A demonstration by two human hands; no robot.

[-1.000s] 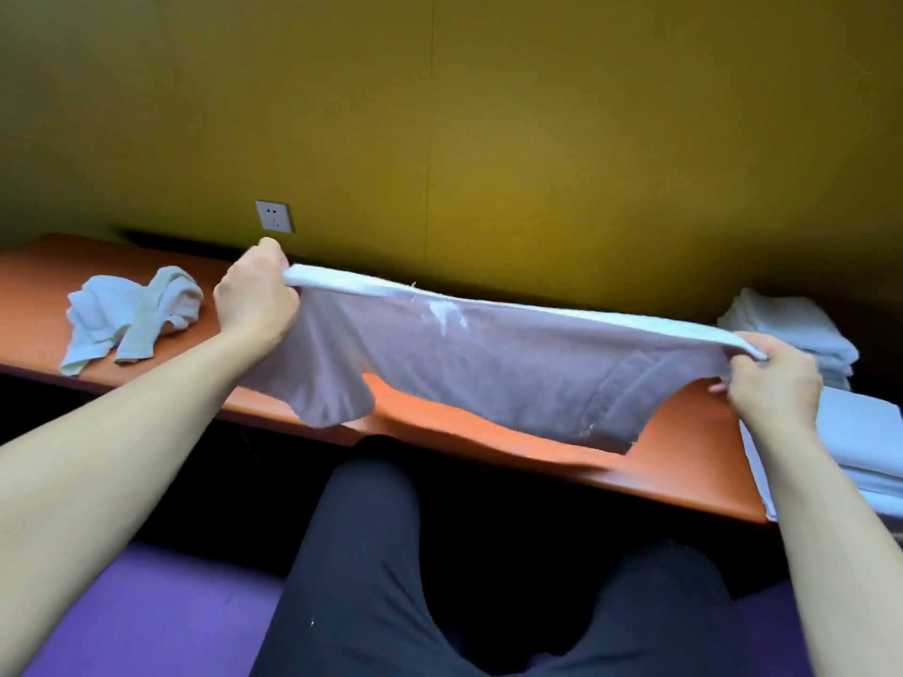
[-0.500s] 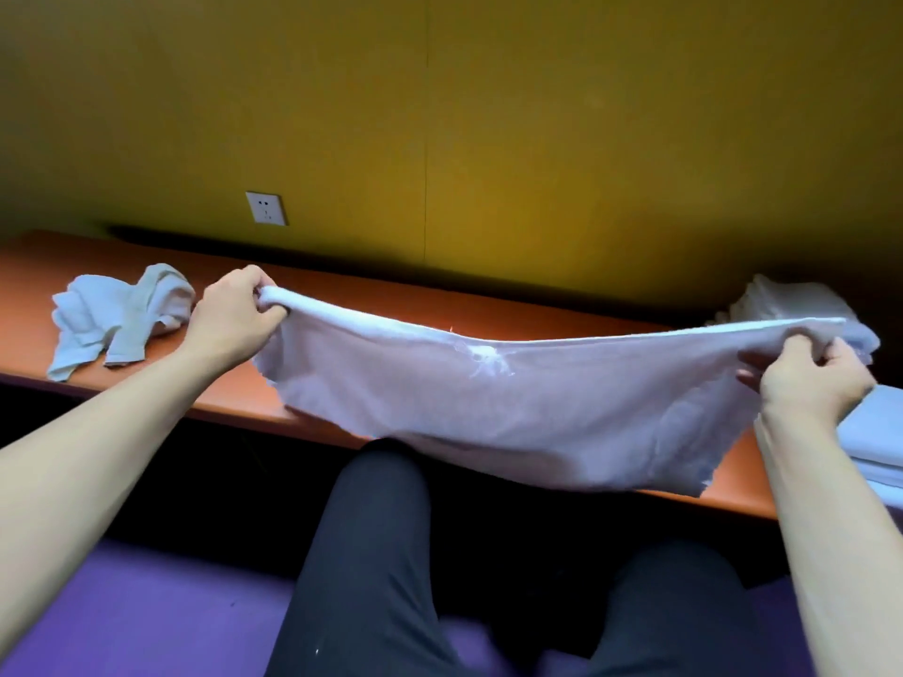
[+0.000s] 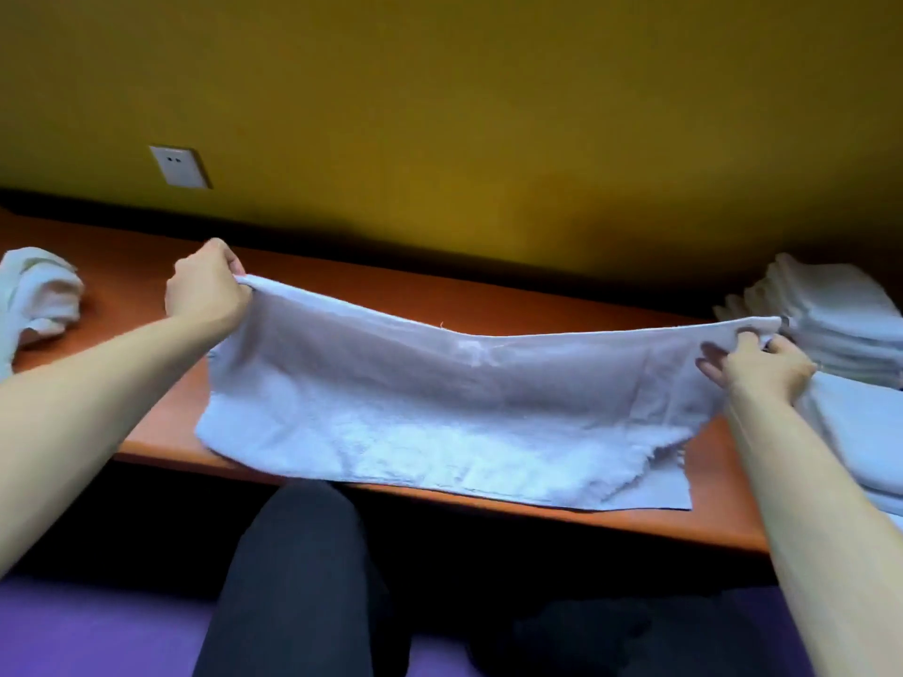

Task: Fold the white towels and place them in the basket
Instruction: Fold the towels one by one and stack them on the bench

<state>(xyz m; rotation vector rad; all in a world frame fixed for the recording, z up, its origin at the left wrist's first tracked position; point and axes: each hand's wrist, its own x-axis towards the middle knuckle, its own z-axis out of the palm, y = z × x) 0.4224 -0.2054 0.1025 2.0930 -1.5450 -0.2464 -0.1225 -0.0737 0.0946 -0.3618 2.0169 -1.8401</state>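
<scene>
Stretching white towel (image 3: 440,408) between left hand (image 3: 205,290), right hand (image 3: 762,368), over orange table (image 3: 488,295)

An orange-brown counter (image 3: 391,290) runs along the wall. A white towel (image 3: 440,432) lies spread on its front part, a crumpled towel (image 3: 39,295) sits far left, and folded towels (image 3: 830,315) are stacked at right.
</scene>
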